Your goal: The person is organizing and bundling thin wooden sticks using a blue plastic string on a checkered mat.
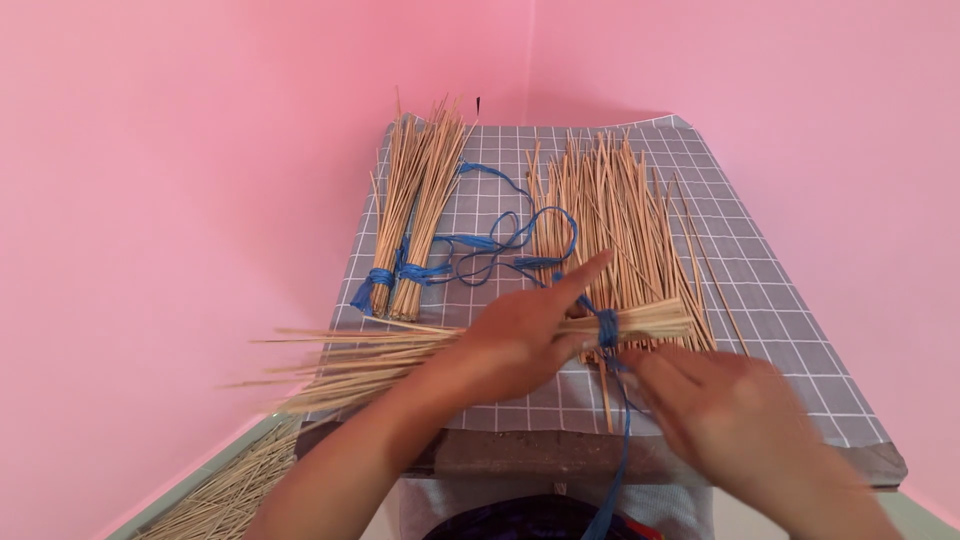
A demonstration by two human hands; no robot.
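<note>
Left hand is clamped around a bundle of thin sticks lying crosswise at the near edge of the checked cloth, forefinger stretched out; right hand, blurred, pinches the blue cord wrapped round it, fingers near closed; tied bundles sit further back

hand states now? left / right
Left hand: closed around a bundle of thin sticks.
Right hand: blurred, fingers at the blue string wrapping that bundle; grip cannot be told.
</note>
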